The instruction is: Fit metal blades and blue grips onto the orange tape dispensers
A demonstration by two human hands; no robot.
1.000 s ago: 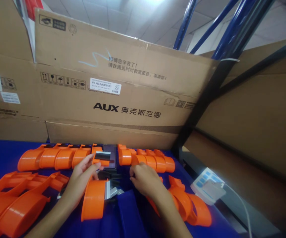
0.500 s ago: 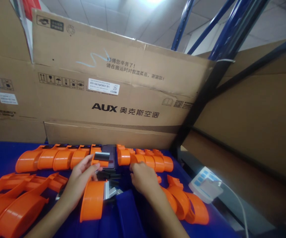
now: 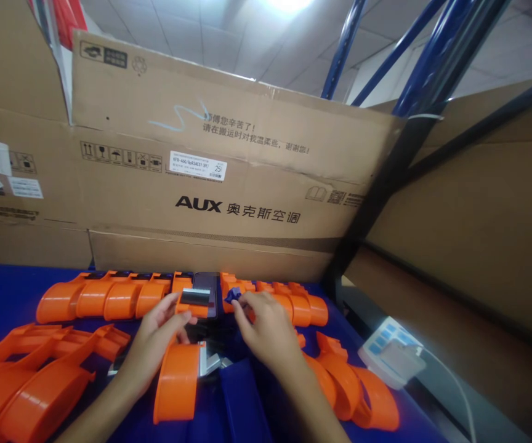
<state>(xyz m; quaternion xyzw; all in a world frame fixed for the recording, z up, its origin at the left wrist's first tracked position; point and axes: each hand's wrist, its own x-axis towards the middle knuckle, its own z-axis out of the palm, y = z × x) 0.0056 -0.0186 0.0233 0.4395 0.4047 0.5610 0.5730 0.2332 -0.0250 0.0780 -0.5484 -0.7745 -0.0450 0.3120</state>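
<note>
My left hand (image 3: 157,326) is closed round an orange plastic tape dispenser (image 3: 177,383), its round hub hanging below the fingers. At the dispenser's upper end sit a black strip and a serrated metal blade (image 3: 196,291). Just to the right, my right hand (image 3: 266,326) pinches a small dark blue plastic part (image 3: 233,296) between thumb and fingertips. The blue part is apart from the dispenser. Beneath the hands lie loose silvery metal pieces (image 3: 211,364) and black pieces, partly hidden.
Orange dispensers stand in rows at the back left (image 3: 120,300) and back right (image 3: 300,309). More lie at the front left (image 3: 39,403) and right (image 3: 377,403). A dark flat panel (image 3: 207,286) lies behind my left hand. A white power strip (image 3: 391,354) with a cable sits right; a cardboard box wall (image 3: 247,246) stands behind.
My right hand has come up from the parts at the back right and moved slightly left, with a small blue part now showing in its fingers. My left hand still holds the dispenser.
</note>
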